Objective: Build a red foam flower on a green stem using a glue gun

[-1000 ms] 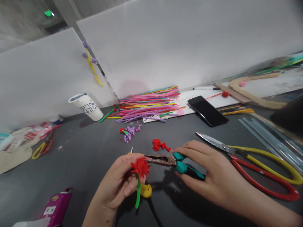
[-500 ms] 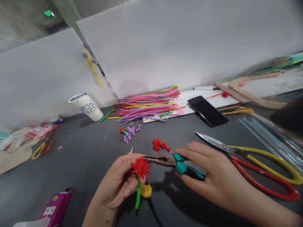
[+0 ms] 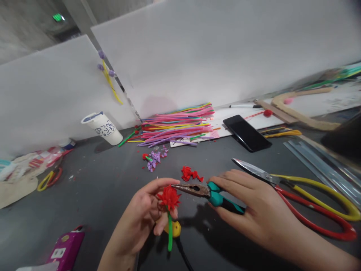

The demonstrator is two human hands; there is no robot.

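A red flower point(image 3: 170, 198) with spiky petals and a green stem point(image 3: 170, 235) sits at the fingers of my left hand point(image 3: 141, 214). These fingers curl behind and around the bloom, with the index finger stretched along its top; the exact contact is partly hidden. My right hand point(image 3: 254, 205) grips long-nose pliers point(image 3: 197, 190) with teal and black handles. The rusty jaws look closed, and their tip meets the flower's upper edge beside my left index finger. Beneath my left hand lies a yellow tool point(image 3: 176, 229) with a black cord, mostly covered.
Red pieces point(image 3: 190, 174) and purple bits point(image 3: 155, 158) lie beyond my hands. Large scissors point(image 3: 282, 180) rest at right, near a phone point(image 3: 246, 132). Coloured fuzzy stems point(image 3: 177, 126) and a white cup point(image 3: 105, 128) stand by the partition. A purple box point(image 3: 66, 248) is at lower left.
The flower has shifted slightly right and up, and its stem hangs straighter. My left index finger has straightened along the top. The pliers have barely moved.
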